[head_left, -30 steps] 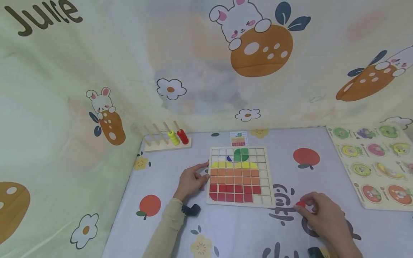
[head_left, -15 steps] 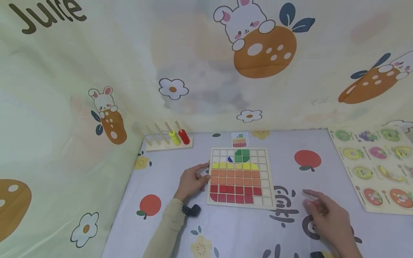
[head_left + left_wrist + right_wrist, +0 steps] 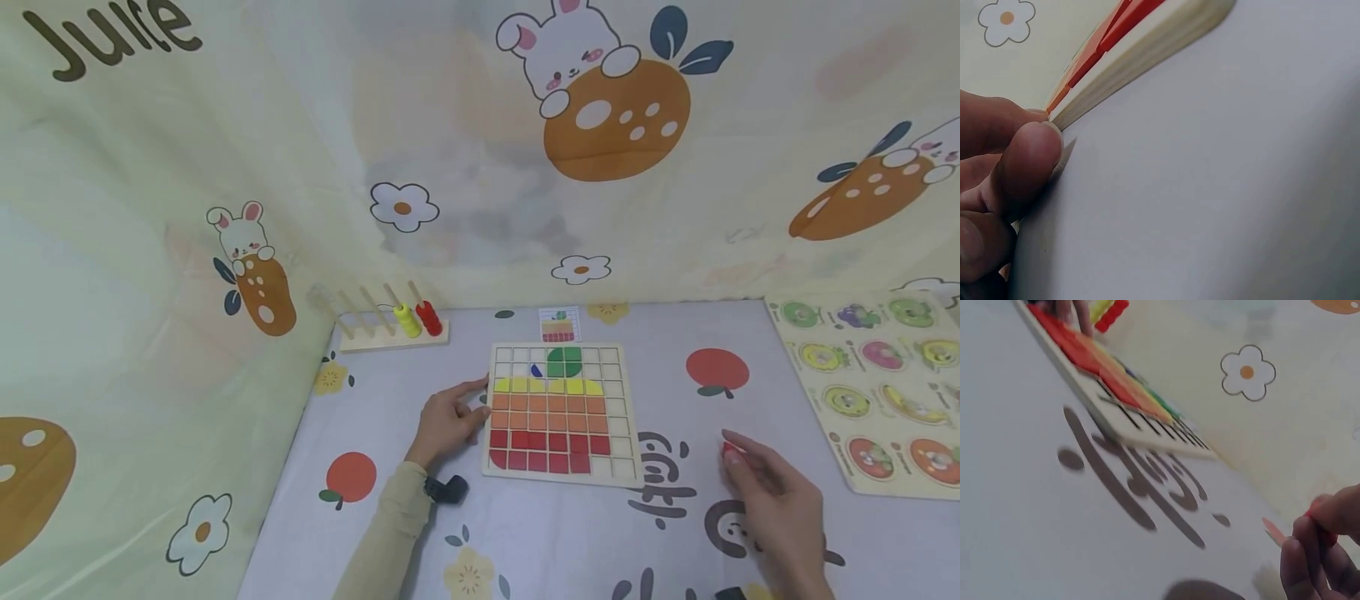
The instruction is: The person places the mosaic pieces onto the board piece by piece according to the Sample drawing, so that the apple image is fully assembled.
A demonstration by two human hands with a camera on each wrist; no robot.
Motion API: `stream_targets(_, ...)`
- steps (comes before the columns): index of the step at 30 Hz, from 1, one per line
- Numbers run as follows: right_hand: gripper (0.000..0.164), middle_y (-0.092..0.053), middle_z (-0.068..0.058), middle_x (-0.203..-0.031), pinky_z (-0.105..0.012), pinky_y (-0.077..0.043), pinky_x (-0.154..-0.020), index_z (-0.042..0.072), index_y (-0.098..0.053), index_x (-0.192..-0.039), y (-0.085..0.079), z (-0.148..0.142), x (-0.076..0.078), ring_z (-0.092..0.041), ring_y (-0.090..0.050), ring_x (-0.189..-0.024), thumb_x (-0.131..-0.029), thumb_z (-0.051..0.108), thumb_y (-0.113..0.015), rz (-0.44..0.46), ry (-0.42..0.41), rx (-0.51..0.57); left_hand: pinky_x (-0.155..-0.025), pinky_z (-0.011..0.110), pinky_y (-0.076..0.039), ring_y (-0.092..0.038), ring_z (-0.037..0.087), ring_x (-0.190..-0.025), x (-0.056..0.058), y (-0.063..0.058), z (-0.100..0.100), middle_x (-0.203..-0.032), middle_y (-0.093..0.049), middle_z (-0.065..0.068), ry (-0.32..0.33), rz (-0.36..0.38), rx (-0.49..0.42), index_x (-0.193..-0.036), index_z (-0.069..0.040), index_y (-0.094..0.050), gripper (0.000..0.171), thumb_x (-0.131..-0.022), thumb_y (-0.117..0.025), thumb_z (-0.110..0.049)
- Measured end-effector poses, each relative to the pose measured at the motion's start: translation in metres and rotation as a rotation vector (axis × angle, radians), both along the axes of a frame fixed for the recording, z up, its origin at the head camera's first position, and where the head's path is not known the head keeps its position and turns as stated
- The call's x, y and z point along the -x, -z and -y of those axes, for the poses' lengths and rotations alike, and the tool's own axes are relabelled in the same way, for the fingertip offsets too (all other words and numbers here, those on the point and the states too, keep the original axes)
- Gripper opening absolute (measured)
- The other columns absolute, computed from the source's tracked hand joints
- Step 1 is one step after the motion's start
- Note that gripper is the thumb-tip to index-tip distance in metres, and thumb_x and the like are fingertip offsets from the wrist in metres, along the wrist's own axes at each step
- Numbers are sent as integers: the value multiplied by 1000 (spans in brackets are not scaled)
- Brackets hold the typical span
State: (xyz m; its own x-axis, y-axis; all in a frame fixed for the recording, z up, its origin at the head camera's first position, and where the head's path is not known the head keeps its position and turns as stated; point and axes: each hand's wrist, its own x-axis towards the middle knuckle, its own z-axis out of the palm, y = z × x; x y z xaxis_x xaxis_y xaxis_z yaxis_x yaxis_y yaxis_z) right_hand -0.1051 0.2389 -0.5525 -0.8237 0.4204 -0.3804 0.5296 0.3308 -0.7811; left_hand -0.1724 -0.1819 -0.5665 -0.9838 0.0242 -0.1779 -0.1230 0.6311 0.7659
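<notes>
A wooden grid board (image 3: 618,408) lies on the table with rows of red, orange and yellow tiles, green tiles (image 3: 564,362) and one small blue tile (image 3: 536,370) above them. My left hand (image 3: 446,425) touches the board's left edge with spread index finger and thumb; the left wrist view shows the thumb (image 3: 1032,153) against the wooden side. Off to the right of the board, my right hand (image 3: 780,504) pinches a small red tile (image 3: 731,450). Fingers cover most of that tile, also in the right wrist view, so its full shape is hidden.
A small picture card (image 3: 558,324) lies behind the board. At the back left stands a peg stand (image 3: 360,340) with yellow and red beads. A fruit picture board (image 3: 832,392) lies at the right. Printed cloth covers table and walls.
My right hand has moved a little right, away from the board, turning the red tile in its fingers so less of it shows. The left hand stays at the board's edge.
</notes>
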Motion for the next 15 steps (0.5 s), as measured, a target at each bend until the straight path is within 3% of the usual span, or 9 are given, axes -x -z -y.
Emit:
stream_targets(4, 46, -70, 28, -100, -7, -49, -76, 29, -57, -154, 2, 3, 1, 10, -66, -87, -109, 35, -62, 11, 63, 224, -55, 28, -35, -53, 15, -47, 0, 0, 0, -56, -61, -1, -2, 2, -5, -151, -28, -62, 52, -100, -74, -29)
stream_targets(5, 46, -70, 28, -100, -8, -50, -76, 28, -57, -154, 2, 4, 1, 9, -67, -88, -108, 35, -62, 15, 67, 253, -56, 28, -36, -53, 15, -47, 0, 0, 0, -55, -61, -1, -1, 1, -5, -151, -28, -62, 52, -100, -74, -29)
stream_targets(10, 50, -68, 21, -103, -12, -50, -72, 28, -51, -154, 4, 16, 4, 8, -67, -87, -108, 43, -62, 68, 40, 196, -55, 28, -35, -53, 15, -46, 0, -1, 1, -55, -61, -1, 0, 2, -9, -150, -28, -62, 52, -100, -74, -29)
stream_targets(15, 49, -67, 12, -106, -14, -48, -73, 34, -47, -160, 2, 25, 4, -3, -63, -91, -112, 37, -53, 56, -7, 160, -56, 28, -35, -52, 15, -46, 0, -1, 1, -55, -61, -1, 2, -5, -5, -150, -27, -63, 51, -100, -74, -29)
